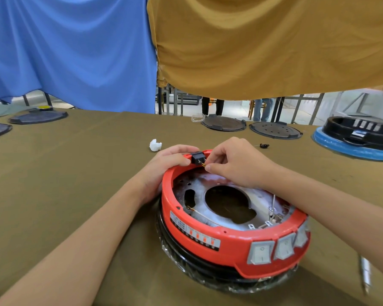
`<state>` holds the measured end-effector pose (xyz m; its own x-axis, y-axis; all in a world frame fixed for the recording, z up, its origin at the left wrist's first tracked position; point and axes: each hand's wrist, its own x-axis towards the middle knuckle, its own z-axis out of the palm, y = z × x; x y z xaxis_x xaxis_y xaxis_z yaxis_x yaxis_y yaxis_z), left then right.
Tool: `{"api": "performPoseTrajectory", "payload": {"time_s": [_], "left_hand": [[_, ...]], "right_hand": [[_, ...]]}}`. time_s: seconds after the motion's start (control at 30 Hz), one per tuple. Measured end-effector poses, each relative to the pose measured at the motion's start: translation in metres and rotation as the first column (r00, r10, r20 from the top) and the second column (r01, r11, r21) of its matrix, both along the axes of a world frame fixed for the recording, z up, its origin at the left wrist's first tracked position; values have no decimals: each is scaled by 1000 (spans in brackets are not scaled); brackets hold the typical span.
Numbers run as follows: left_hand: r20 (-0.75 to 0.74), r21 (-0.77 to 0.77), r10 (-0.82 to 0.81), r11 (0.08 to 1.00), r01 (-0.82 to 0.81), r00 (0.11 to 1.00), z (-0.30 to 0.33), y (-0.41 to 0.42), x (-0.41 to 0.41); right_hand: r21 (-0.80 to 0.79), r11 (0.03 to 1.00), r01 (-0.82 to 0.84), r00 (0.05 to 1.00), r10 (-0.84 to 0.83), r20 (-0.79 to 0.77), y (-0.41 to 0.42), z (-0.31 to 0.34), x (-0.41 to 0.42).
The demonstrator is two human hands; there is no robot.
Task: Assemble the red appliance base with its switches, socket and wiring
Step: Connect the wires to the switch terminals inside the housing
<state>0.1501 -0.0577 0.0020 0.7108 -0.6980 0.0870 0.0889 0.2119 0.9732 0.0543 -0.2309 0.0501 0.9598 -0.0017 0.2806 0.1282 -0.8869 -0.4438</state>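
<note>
The red appliance base (230, 244) lies upside down on the olive table, its open underside facing me. Three grey rocker switches (276, 248) sit in its near right wall. A black socket (196, 157) is at the far rim. My left hand (170, 166) wraps the far left rim and steadies the socket with its fingertips. My right hand (239, 164) pinches a small brass wire terminal (206, 165) right at the socket's pins. Thin wires (273, 208) run inside over the white-coated metal plate.
A crumpled white scrap (155, 145) and a small black part (264, 145) lie beyond the base. Black round plates (223, 123) and a blue-and-black base (358, 138) sit at the far edge. A metal tool (365, 274) rests at near right. Blue and mustard cloths hang behind.
</note>
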Motion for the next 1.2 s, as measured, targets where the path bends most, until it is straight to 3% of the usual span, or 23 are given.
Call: {"api": "performPoseTrajectory", "payload": {"time_s": [0.47,0.7,0.97,1.13,1.2], "left_hand": [[-13,6,17,1000,-17,1000,2,0,-4],[-44,-3,30,1000,-30,999,3,-2,-6],[-56,7,28,1000,-28,998,4,0,-8],[-59,12,35,999,-34,998,4,0,-10],[-58,11,29,1000,-29,998,4,0,-11]], "right_hand": [[-56,998,41,997,-37,71,5,-1,1],[-439,898,30,992,28,124,15,1,-2],[-448,893,34,994,15,105,20,2,-5],[-667,745,15,990,84,117,20,-3,-1],[-677,736,-1,987,111,119,19,-6,0]]}}
